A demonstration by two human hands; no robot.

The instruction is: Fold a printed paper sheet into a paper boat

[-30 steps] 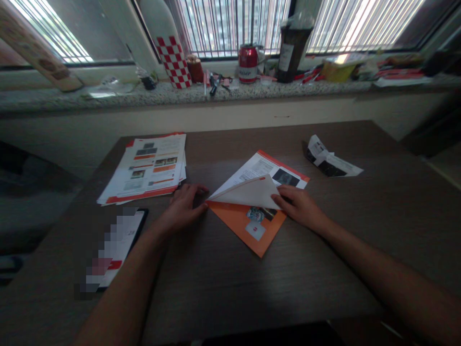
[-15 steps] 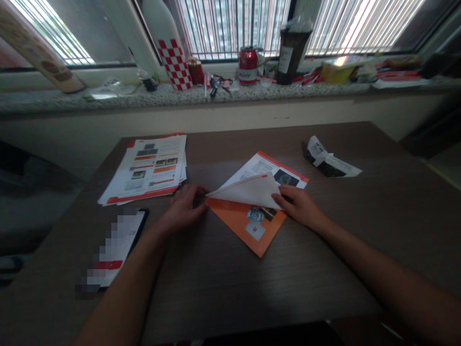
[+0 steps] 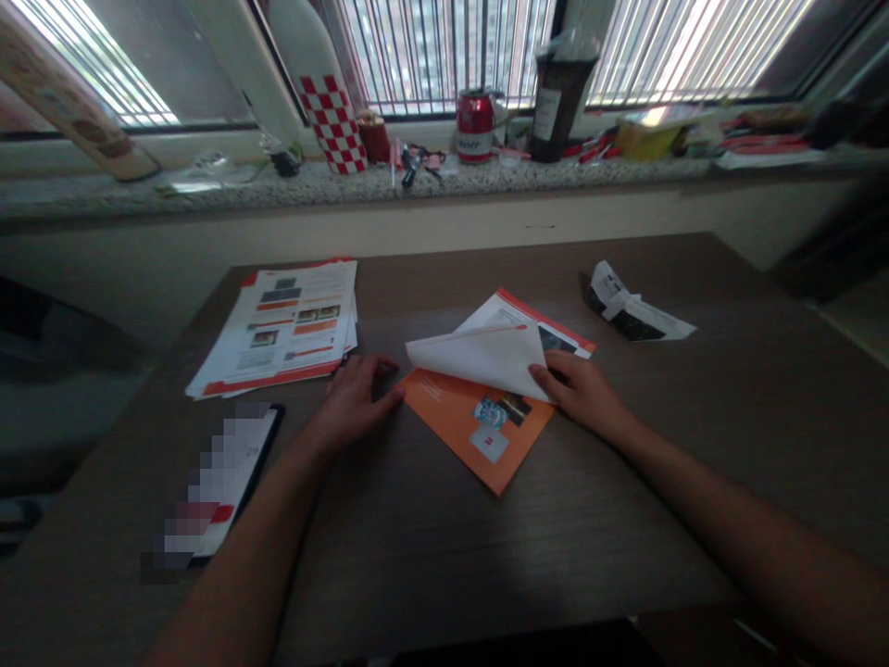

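A printed sheet of paper (image 3: 444, 408) lies cornerwise on the table, with an orange face towards me. Its white flap (image 3: 479, 359) is folded over and stands loosely raised at the left end. My right hand (image 3: 583, 387) pinches the right end of this flap between thumb and fingers. At the sheet's left corner, my left hand (image 3: 354, 398) rests on the table with thumb and fingers apart, the thumb tip at the orange edge. Whether that thumb presses on the paper is hard to tell.
A stack of printed sheets (image 3: 278, 324) lies at the back left, above a phone (image 3: 240, 463). A folded paper piece (image 3: 635, 310) stands at the back right. Along the windowsill (image 3: 243, 196) are a checkered bottle (image 3: 333, 120), a red can (image 3: 475, 125) and a dark cup (image 3: 556, 102).
The flap's left end has come away from my left fingers and lifted, its edge moving right. My left hand stays nearly in place; my right hand still holds the other end.
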